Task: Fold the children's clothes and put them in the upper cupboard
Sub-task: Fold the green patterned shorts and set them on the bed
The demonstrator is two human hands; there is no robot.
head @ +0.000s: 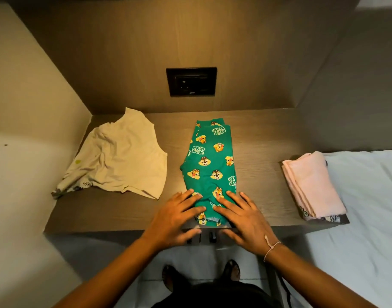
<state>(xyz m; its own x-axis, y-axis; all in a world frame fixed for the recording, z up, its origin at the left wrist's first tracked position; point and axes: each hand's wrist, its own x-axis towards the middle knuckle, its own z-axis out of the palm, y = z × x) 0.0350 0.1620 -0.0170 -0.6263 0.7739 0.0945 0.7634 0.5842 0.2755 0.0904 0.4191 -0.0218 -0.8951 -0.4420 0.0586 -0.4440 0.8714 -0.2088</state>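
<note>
Green printed trousers (pixel 210 165) lie lengthwise at the middle of the counter (pixel 263 138), legs stacked one over the other, far end towards the back wall, near end at the counter's front edge. The near hem sits right at that edge and may overhang slightly; cannot tell for certain.

Left hand (pixel 179 215) and right hand (pixel 241 215) both rest flat on the near end of the trousers, fingers (pixel 194 196) spread and extended, not gripping anything. Palms reach past the front edge. Judged step: smoothing before the next fold.

Risks, as judged from this layout:
- Fabric looks thin and stretchy. Pressing with flat palms could drag the upper layer off the lower one and skew the fold.
- Near end at the front edge: a pull towards the body could slide the whole garment off onto the floor.
- Folding from the near end towards the wall needs a pinch at the hem; taking only the top layer would open the stack.

Outward: beige top (pixel 117 161) lies unfolded and crumpled at the counter's left, well apart from the trousers, one corner near the left front edge. Folded pink garment (pixel 312 185) sits at the right end beside the bed (pixel 368 196). Wall socket (pixel 191 82) is on the back panel. Upper cupboard not in view.
</note>
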